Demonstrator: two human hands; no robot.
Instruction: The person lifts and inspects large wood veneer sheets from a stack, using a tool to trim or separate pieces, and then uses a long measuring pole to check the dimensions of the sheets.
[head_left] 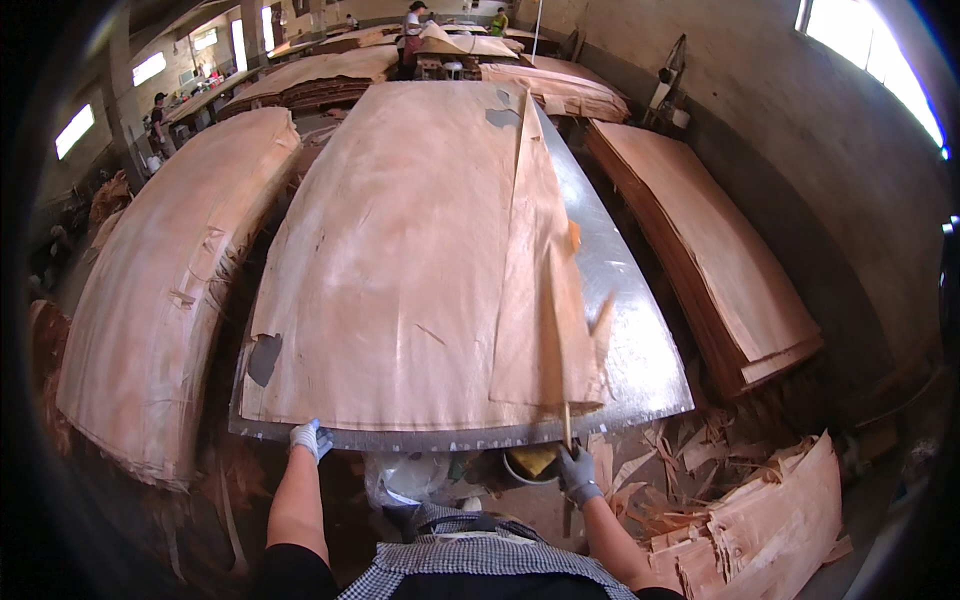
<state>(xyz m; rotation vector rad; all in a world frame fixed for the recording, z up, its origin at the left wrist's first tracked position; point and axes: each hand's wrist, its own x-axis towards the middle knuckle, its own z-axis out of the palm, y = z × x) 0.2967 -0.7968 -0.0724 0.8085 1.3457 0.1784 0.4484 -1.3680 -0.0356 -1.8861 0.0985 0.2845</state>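
So the sheet [390, 250] lies flat on the metal table [635, 350], covering most of it from the left side over, with its near edge just short of the table's near edge, probably so both edges are easy to reach from here. Its long axis runs near to far, straight away from the person, same as the table. On the right there's a narrower strip [530, 320], also pointing away: wide near end, tapering to a point at the far end. Can't tell if it's a loose piece or a folded flap. Left hand [312, 438], gloved, is at the near edge toward the left corner, fingers bent; my guess is it's steadying that side, but I can't tell if they actually pinch anything. Right hand [578, 474] has its fingers closed round the near end of a thin stick [567, 425], which points far, over the strip; holding it by the end likely gives more reach. Stacks sit left [170, 290] and right [715, 230], lengthwise too, I'd guess to leave the near side free for standing.
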